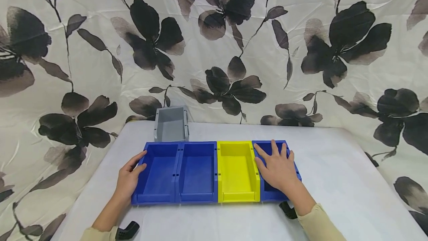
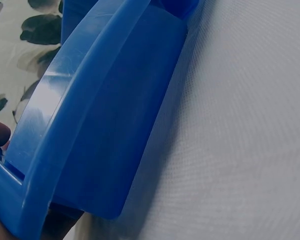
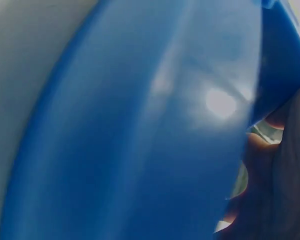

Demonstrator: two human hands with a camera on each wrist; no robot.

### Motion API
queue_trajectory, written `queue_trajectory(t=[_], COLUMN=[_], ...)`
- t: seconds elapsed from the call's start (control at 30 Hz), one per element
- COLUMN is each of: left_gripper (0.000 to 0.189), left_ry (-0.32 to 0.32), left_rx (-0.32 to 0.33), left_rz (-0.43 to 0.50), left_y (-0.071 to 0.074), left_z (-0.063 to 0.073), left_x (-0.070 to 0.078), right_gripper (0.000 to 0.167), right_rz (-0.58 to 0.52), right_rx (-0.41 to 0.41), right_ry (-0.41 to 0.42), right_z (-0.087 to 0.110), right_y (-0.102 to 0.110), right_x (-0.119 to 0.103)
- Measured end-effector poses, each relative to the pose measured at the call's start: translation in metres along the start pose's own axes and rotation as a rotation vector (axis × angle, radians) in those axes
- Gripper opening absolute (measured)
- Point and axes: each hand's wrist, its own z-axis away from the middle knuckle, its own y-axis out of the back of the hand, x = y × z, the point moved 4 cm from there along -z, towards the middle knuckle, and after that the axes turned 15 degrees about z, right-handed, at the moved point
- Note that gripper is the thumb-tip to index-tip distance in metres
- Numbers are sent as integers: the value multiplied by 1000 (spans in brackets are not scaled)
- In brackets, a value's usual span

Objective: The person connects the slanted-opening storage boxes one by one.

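Note:
Two blue bins, the leftmost bin and its neighbour, stand side by side with a yellow bin and another blue bin at the right end. In the head view my left hand holds the outer side of the leftmost bin, its thumb over the rim. My right hand lies across the right-end blue bin with fingers spread, covering much of its inside. The left wrist view shows a blue bin wall close up; a blurred blue surface fills most of the right wrist view.
A grey bin stands behind the row, at the back left of the white table. Floral cloth hangs behind and at both sides. A black curved device sits near each wrist, one at the left and one at the right.

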Motion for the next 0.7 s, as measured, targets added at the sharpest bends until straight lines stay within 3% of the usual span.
queue_trajectory(t=[0.33,0.7], left_gripper=[46,46], left_ry=[16,11], left_rx=[14,10], left_rz=[8,26], left_y=[8,3], left_z=[2,0], left_x=[-1,1], right_gripper=[57,58], right_rz=[6,0], right_rx=[15,41], right_ry=[13,17], right_z=[-4,-3], right_y=[-2,-2], right_x=[-7,-4])
